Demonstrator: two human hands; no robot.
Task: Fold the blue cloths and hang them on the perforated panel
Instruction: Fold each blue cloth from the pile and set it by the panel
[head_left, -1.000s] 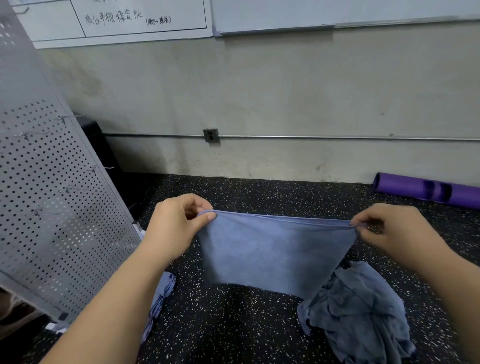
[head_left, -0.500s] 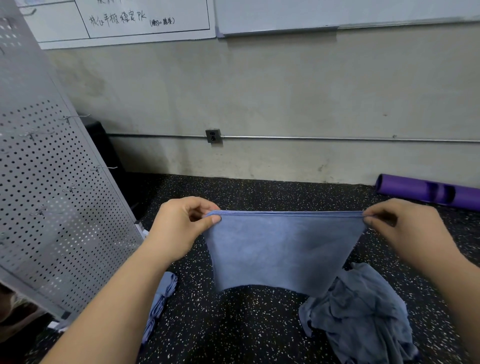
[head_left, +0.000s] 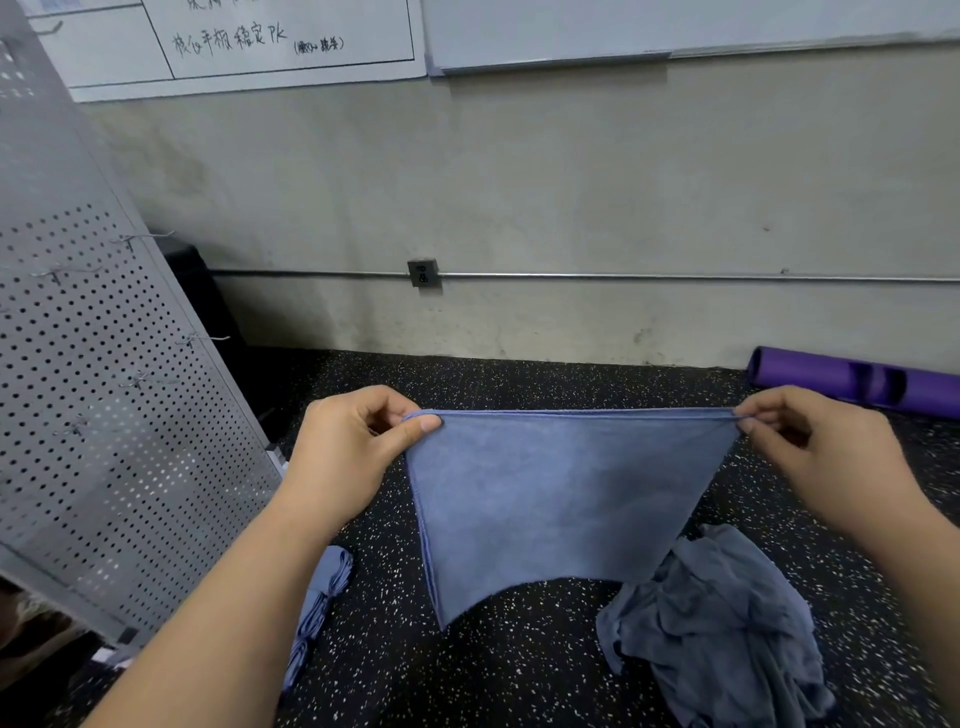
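Observation:
A blue cloth (head_left: 550, 499) hangs stretched in the air in front of me, its top edge taut and level. My left hand (head_left: 353, 447) pinches its top left corner between thumb and fingers. My right hand (head_left: 815, 447) pinches the top right corner. The grey perforated panel (head_left: 93, 395) leans on the left, with several thin metal hooks (head_left: 202, 339) sticking out of it. A crumpled heap of blue-grey cloths (head_left: 722, 629) lies on the floor under my right forearm. Folded blue cloths (head_left: 322, 597) lie by the panel's foot, partly hidden by my left arm.
The floor (head_left: 519, 665) is black speckled rubber. A concrete wall with a metal conduit (head_left: 623, 277) and whiteboards runs across the back. A purple rolled mat (head_left: 857, 379) lies at the wall on the right. A dark object stands behind the panel.
My hands have moved apart and risen a little, pulling the cloth's top edge from slack to straight and taut. The cloth now hangs flatter.

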